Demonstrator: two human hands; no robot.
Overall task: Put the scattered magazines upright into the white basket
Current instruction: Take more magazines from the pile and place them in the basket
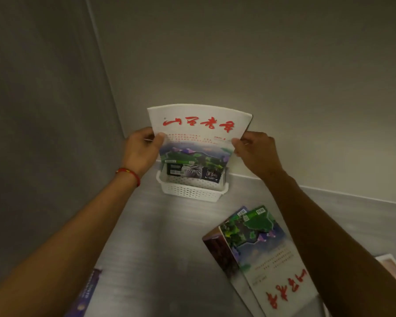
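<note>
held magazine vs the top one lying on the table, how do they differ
The held magazine stands upright in both hands, lower end in the basket; the table magazine lies flat on a pile, untouched. The held title reads right way up; the table one's is upside down. Both share the same red-titled cover.

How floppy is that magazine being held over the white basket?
Probably fairly floppy: the magazine bows in an arc between the left hand and right hand. It looks thin, so likely light. It may slump in the basket.
</note>
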